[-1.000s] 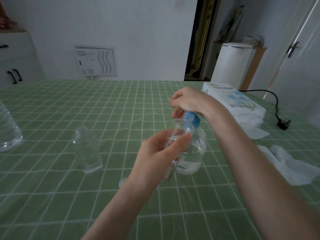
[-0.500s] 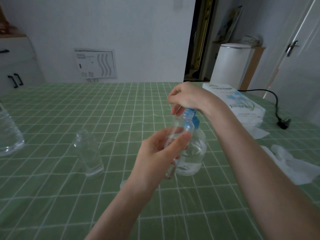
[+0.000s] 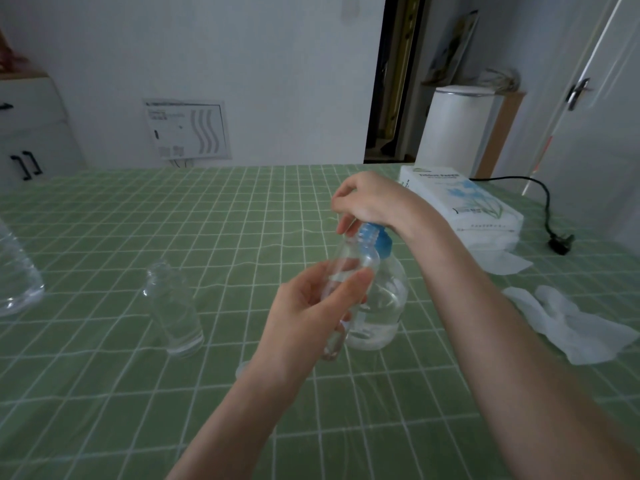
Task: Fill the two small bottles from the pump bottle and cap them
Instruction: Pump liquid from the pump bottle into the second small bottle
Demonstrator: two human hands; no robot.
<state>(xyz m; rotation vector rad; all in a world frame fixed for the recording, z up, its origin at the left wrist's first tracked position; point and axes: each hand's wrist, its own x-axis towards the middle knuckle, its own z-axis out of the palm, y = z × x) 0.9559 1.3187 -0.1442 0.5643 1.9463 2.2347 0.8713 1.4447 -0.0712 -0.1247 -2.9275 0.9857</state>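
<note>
- 1 left hand [image 3: 308, 306]: raised above the table, thumb and fingers curled round 1 small bottle [image 3: 353, 259], gripping its body.
- Small bottle: clear, uncapped, held off the table and tilted, with its mouth up against the blue pump head [image 3: 377, 239]. Its base points down toward the person. How full it is cannot be told.
- 1 right hand [image 3: 370, 202]: on top of the pump head, fingers curled down over it, wrist bent above it.
- 1 pump bottle [image 3: 386, 299]: clear, upright on the table [image 3: 104, 393] just behind the held bottle, with clear liquid in its lower part.
- 1 second small bottle [image 3: 173, 306]: clear, uncapped, upright on the table to the left of the hands and well apart from them. No hand touches it.
- 1 small pale round item [image 3: 242, 369]: on the table, mostly hidden behind the left wrist. What it is cannot be told.
- 1 large clear bottle [image 3: 17, 275]: at the left edge, partly out of view.
- 1 tissue pack [image 3: 464, 209]: far right of the table, beyond the right forearm.
- Crumpled white tissues [image 3: 588, 323]: on the table, right of the forearm.
- 1 black plug [image 3: 561, 242] with cord: near the right edge.
- Table covering: green with a white grid.
</note>
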